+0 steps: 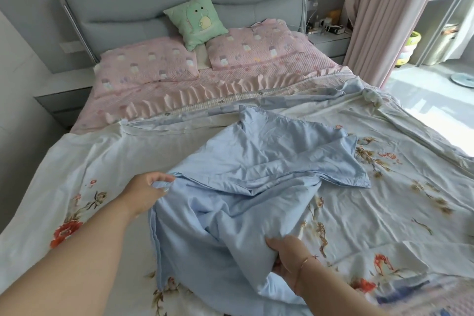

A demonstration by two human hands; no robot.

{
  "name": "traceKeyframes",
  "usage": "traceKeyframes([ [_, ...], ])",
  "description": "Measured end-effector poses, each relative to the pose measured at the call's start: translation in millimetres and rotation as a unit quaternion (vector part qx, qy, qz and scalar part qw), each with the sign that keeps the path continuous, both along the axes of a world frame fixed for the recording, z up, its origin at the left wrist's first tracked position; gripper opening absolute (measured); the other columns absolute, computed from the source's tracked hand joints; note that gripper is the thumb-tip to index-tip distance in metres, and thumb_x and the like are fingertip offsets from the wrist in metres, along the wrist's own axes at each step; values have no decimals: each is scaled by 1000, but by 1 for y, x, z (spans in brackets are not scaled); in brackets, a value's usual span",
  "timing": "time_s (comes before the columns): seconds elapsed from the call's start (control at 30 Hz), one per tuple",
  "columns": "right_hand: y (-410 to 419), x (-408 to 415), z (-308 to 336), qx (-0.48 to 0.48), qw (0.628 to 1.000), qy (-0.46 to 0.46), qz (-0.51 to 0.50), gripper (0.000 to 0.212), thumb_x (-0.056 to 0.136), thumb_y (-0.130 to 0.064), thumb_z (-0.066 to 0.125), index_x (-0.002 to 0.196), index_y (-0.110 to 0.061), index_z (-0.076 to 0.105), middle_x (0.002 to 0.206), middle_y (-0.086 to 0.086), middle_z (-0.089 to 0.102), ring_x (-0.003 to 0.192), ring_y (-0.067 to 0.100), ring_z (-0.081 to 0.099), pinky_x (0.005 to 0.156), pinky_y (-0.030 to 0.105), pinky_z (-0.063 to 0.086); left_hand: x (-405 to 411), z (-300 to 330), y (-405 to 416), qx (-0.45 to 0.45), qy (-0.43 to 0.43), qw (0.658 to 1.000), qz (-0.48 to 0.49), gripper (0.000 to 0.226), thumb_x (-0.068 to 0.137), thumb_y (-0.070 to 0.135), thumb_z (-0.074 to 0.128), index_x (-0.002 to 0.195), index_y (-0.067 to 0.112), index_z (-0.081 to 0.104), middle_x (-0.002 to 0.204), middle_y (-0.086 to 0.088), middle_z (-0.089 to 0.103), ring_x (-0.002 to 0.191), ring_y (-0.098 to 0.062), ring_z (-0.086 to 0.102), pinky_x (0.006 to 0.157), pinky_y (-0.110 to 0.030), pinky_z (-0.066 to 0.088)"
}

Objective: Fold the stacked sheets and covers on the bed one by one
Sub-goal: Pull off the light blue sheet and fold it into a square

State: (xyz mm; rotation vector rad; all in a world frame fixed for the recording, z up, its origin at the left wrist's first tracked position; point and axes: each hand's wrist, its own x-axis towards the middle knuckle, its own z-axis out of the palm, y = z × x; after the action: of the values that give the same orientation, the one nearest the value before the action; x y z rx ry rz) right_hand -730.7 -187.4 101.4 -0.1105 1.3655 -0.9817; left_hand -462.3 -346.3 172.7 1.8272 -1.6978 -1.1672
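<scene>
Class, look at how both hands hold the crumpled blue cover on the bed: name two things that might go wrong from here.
1. The blue cover is bunched and twisted, so folding now may trap creases.
2. The left hand pinches an edge while the right hand grips a mid-cloth bunch; corners may not align, and the floral sheet beneath could drag.

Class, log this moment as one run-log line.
left hand: pinches blue cover edge | right hand: grips its bunched fabric | cover: crumpled, unfolded
</scene>
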Motion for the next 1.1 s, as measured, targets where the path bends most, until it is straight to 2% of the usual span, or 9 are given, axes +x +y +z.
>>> traceKeyframes([
  [0.2, 15, 87, 2, -5, 999, -23, 29, 21, 91, -1, 58, 112, 0, 57, 110, 21, 65, 103, 37, 62, 74, 44, 57, 86, 19, -15, -52, -122, 991, -28, 23, 89, 5, 64, 96, 25, 72, 118, -3, 61, 117, -23, 54, 86, -30, 42],
  [0.3, 18, 133, -1, 11, 996, -45, 76, 21, 89, -5, 62, 109, 0, 60, 108, 20, 67, 100, 36, 64, 85, 49, 54, 129, 14, -14, -45, -197, 978, -44, 26, 85, 10, 69, 85, 36, 71, 122, -4, 64, 116, -26, 55, 94, -37, 47],
  [0.4, 7, 150, 0, 42, 995, -39, 79, 12, 94, -17, 56, 98, -6, 59, 92, 15, 67, 80, 28, 63, 70, 40, 55, 146, -5, -2, -14, -218, 973, -72, 25, 84, 8, 69, 85, 34, 71, 117, -3, 66, 113, -25, 57, 91, -33, 48],
  [0.5, -11, 159, -7, 88, 992, -22, 92, 34, 96, -40, 48, 105, -9, 59, 89, 12, 67, 72, 26, 64, 54, 31, 51, 156, -32, 8, -5, -235, 968, -92, 31, 83, 11, 69, 79, 41, 67, 115, -1, 68, 104, -22, 61, 85, -30, 49],
  [0.6, -21, 165, -16, 128, 986, -21, 101, 54, 93, -56, 40, 107, -8, 60, 97, 16, 71, 83, 31, 69, 59, 35, 55, 163, -55, 11, 12, -282, 955, -86, 31, 83, 14, 63, 79, 45, 67, 120, -1, 64, 100, -24, 61, 79, -29, 49],
  [0.7, -19, 168, -23, 158, 984, -41, 74, 41, 97, -36, 43, 96, 2, 59, 82, 18, 69, 71, 33, 68, 53, 41, 57, 164, -66, 14, 19, -328, 942, -75, 33, 84, 15, 56, 78, 47, 63, 122, -6, 61, 100, -29, 59, 87, -35, 51],
  [0.8, -4, 197, -27, 167, 972, -93, 139, 29, 100, -21, 41, 106, 5, 52, 84, 18, 65, 67, 34, 65, 48, 45, 56, 153, -77, 14, 23, -380, 921, -86, 37, 89, 9, 48, 100, 42, 64, 132, -7, 54, 118, -30, 52, 98, -38, 46],
  [0.97, 23, 235, -41, 202, 920, -183, 282, 31, 101, -21, 35, 116, 4, 46, 89, 21, 62, 103, 43, 63, 92, 49, 49, 106, -103, 15, 49, -380, 917, -110, 35, 91, 15, 52, 118, 34, 62, 137, -10, 43, 130, -30, 37, 106, -35, 38],
  [1.1, -4, 175, -61, 216, 885, -126, 392, 56, 98, -50, 34, 88, 2, 51, 126, 28, 56, 122, 37, 53, 103, 41, 43, 61, -112, 12, 39, -309, 942, -123, 27, 89, 16, 62, 115, 21, 65, 132, -11, 47, 124, -30, 43, 103, -35, 39],
])
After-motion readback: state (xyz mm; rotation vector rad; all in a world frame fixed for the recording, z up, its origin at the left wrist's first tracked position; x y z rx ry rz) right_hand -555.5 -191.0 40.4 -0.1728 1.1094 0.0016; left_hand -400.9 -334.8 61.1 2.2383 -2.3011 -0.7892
